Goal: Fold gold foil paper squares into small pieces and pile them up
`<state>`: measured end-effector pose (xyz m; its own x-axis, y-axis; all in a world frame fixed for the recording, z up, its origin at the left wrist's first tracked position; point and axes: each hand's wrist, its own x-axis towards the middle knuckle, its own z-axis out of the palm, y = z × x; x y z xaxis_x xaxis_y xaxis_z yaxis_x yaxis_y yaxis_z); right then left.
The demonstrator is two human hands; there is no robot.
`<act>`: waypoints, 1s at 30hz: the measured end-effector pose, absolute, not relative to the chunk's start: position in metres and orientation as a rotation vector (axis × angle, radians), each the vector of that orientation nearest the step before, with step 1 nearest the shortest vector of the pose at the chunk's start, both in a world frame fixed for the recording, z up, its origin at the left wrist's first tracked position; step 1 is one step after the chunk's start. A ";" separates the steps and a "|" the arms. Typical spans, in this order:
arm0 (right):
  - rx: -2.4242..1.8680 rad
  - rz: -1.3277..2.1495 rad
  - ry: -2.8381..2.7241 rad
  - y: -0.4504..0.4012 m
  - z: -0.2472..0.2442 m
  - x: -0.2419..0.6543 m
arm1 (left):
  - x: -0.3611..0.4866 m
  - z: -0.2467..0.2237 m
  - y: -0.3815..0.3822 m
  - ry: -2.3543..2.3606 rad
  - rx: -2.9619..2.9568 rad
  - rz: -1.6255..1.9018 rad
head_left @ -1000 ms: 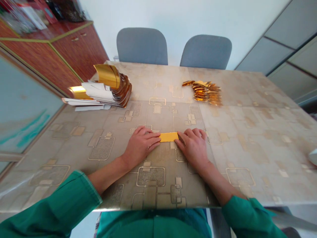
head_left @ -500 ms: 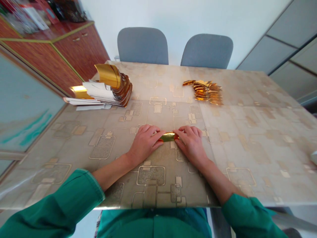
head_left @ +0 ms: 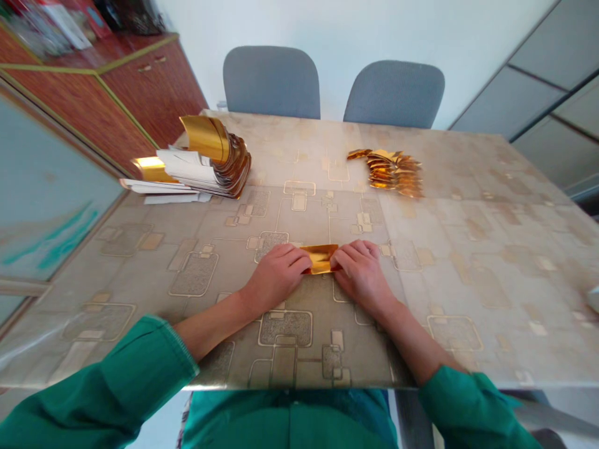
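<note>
Gold foil paper strip (head_left: 321, 259) lies on the patterned tabletop (head_left: 472, 293), between both hands and nearer the person's edge. Well beyond it sit a curled stack of gold-and-white strips (head_left: 224, 163) and a pile of folded gold pieces (head_left: 392, 173). The left hand (head_left: 276, 277) and right hand (head_left: 362, 277) press in from opposite ends, fingers curved; any pinch is hard to tell. Uneven pressure could crease the foil or let it spring loose.

No lettering can be read anywhere at this table. The packages (head_left: 70, 22) atop the cabinet (head_left: 154, 93) are too small and blurred to make out, while the white papers (head_left: 182, 171) and gold foil strip (head_left: 321, 259) show no legible print.
</note>
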<state>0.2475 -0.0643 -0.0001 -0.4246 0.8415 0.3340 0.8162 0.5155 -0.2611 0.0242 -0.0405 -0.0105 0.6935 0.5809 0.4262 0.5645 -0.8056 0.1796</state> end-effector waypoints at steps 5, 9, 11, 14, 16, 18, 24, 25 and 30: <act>-1.382 0.302 -2.419 -0.065 0.006 0.251 | 0.023 -0.007 -0.047 1.004 2.734 0.644; -1.343 0.405 -2.449 -0.065 0.011 0.257 | 0.022 -0.008 -0.050 1.013 2.716 0.664; -1.320 0.441 -2.446 -0.063 0.011 0.261 | 0.022 -0.009 -0.049 1.023 2.706 0.687; -1.326 0.495 -2.396 -0.061 0.010 0.264 | 0.022 -0.010 -0.048 1.082 2.654 0.706; -1.344 0.516 -2.356 -0.060 0.009 0.265 | 0.024 -0.010 -0.047 1.147 2.611 0.704; -1.373 0.523 -2.316 -0.059 0.007 0.263 | 0.025 -0.009 -0.047 1.201 2.575 0.701; -1.483 0.525 -2.193 -0.060 0.004 0.258 | 0.029 -0.007 -0.046 1.274 2.520 0.705; -1.497 0.522 -2.182 -0.060 0.004 0.257 | 0.029 -0.007 -0.045 1.279 2.515 0.700; -1.544 0.510 -2.157 -0.059 0.001 0.254 | 0.029 -0.007 -0.045 1.288 2.510 0.672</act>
